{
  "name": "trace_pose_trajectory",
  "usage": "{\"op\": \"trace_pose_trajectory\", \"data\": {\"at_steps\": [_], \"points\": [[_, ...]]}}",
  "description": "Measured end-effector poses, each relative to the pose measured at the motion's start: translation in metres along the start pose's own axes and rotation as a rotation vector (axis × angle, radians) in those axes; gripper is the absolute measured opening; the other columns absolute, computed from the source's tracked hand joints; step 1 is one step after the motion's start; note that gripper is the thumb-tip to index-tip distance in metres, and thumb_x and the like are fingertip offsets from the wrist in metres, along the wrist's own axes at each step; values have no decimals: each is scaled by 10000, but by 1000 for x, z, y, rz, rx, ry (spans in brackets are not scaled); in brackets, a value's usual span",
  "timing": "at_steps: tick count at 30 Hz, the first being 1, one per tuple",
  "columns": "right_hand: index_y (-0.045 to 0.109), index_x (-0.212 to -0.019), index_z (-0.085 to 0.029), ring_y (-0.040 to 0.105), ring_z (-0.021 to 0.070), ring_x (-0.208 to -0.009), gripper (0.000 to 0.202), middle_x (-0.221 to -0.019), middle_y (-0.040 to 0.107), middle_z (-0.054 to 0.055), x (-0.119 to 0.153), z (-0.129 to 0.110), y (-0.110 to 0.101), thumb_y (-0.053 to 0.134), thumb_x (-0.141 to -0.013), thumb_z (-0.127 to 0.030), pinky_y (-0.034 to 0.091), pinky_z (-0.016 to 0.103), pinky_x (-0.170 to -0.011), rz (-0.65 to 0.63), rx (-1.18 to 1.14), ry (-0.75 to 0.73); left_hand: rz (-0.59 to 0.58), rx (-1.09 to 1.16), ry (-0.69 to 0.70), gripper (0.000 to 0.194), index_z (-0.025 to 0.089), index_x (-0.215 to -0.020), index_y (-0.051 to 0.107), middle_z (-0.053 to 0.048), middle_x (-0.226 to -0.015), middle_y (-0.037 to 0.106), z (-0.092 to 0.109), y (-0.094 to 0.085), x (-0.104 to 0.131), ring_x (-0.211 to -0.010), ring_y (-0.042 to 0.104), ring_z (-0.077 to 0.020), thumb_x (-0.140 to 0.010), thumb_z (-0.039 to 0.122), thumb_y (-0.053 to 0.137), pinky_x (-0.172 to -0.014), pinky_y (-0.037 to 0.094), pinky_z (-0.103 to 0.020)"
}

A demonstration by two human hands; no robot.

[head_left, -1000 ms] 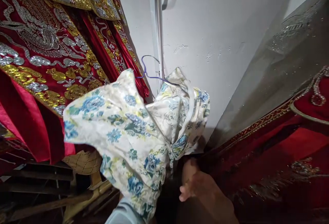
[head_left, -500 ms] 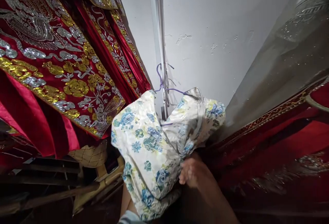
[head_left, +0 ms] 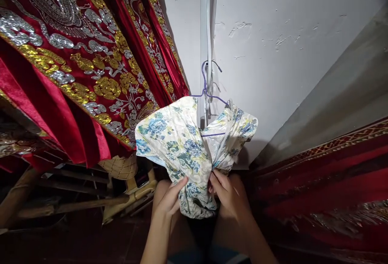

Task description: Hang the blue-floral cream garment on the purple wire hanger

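A cream garment with blue flower print [head_left: 178,143] hangs on a purple wire hanger [head_left: 207,90], whose hook sits against the white wall near a vertical white strip. My left hand [head_left: 168,197] grips the gathered lower part of the garment from the left. My right hand [head_left: 226,193] pinches the same bunched fabric from the right, the two hands almost meeting below the hanger.
Red robes with gold and silver embroidery [head_left: 79,62] hang at the left. More red embroidered cloth under clear plastic [head_left: 327,167] fills the right. Wooden frames and a woven basket [head_left: 119,167] lie low at the left. The white wall [head_left: 273,54] is behind.
The garment has moved from draped over my left arm to hanging by its hanger at the wall. Both hands have come up and closed on its lower part.
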State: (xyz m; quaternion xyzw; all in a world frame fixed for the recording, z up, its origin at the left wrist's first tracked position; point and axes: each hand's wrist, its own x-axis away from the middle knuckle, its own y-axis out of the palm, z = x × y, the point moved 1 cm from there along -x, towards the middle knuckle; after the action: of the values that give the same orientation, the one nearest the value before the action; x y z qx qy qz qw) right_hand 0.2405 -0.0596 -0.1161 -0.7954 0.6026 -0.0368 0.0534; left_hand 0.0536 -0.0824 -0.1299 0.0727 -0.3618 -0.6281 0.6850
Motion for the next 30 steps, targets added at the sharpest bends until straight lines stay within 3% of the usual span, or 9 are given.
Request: {"op": "trace_pose_trajectory", "data": {"at_steps": [3, 7, 12, 17, 20, 23, 25, 27, 30], "points": [[559, -781, -221, 539, 152, -588, 310, -619, 551, -12, -3, 6, 3, 487, -961, -464, 432, 250, -576, -75, -112, 3, 47, -5, -4, 577, 161, -1189, 701, -124, -1225, 726, -3, 7, 1, -1269, 605, -341, -668, 312, 899, -1123, 461, -449], [492, -628, -216, 486, 132, -569, 280, -572, 516, -20, 0, 12, -2, 522, -892, -306, 392, 239, -567, 61, -64, -10, 111, -33, 4, 623, 176, -1245, 676, -114, -1297, 698, -6, 16, 1, -1319, 573, -316, -674, 291, 897, -1161, 424, -428], [514, -700, -226, 454, 143, -563, 257, -604, 489, -22, 6, 9, -4, 529, -897, -391, 382, 255, -546, 85, -152, 47, -3, -193, 95, 687, 190, -1276, 676, -104, -1326, 681, -8, 26, 8, -1326, 561, -320, -675, 450, 882, -1176, 396, -448], [496, -645, -231, 433, 150, -538, 263, -548, 472, -15, 10, -18, -10, 543, -862, -374, 341, 257, -501, 121, 32, 84, -63, -322, 153, 642, 175, -1196, 711, -123, -1250, 711, -9, 35, 7, -1222, 622, -327, -673, 516, 857, -1106, 452, -451], [449, -567, -229, 415, 141, -500, 319, -490, 460, -15, 11, -16, -17, 547, -845, -353, 303, 261, -479, 114, 96, 85, 143, -320, 297, 558, 161, -1134, 696, -125, -1136, 728, -11, 20, -8, -1183, 628, -323, -715, 509, 821, -1048, 479, -440], [454, -550, -224, 406, 132, -478, 372, -466, 447, -23, 14, 3, -20, 536, -884, -367, 316, 267, -498, 88, 60, 72, 529, -332, 606, 498, 182, -1150, 607, -112, -1152, 663, -14, 2, -20, -1196, 592, -290, -793, 498, 750, -1042, 457, -417], [537, -589, -212, 439, 138, -479, 353, -475, 492, -18, 15, 15, -18, 543, -900, -378, 341, 272, -515, 71, 8, 97, 677, -411, 835, 455, 208, -1185, 539, -120, -1266, 576, -20, -2, -19, -1239, 545, -268, -838, 443, 717, -1061, 427, -405], [609, -638, -198, 474, 145, -487, 327, -490, 543, -7, 16, 20, -12, 570, -899, -393, 355, 272, -517, 60, -33, 116, 599, -605, 974, 365, 225, -1193, 535, -126, -1356, 507, -30, 5, -14, -1301, 486, -265, -886, 370, 670, -1101, 378, -413], [632, -653, -191, 503, 141, -500, 309, -505, 567, -5, 14, 14, 0, 611, -884, -396, 370, 258, -512, 30, -87, 84, 208, -895, 893, 237, 223, -1164, 588, -103, -1255, 588, -49, 22, -8, -1219, 540, -246, -932, 272, 590, -1055, 406, -382]]}}
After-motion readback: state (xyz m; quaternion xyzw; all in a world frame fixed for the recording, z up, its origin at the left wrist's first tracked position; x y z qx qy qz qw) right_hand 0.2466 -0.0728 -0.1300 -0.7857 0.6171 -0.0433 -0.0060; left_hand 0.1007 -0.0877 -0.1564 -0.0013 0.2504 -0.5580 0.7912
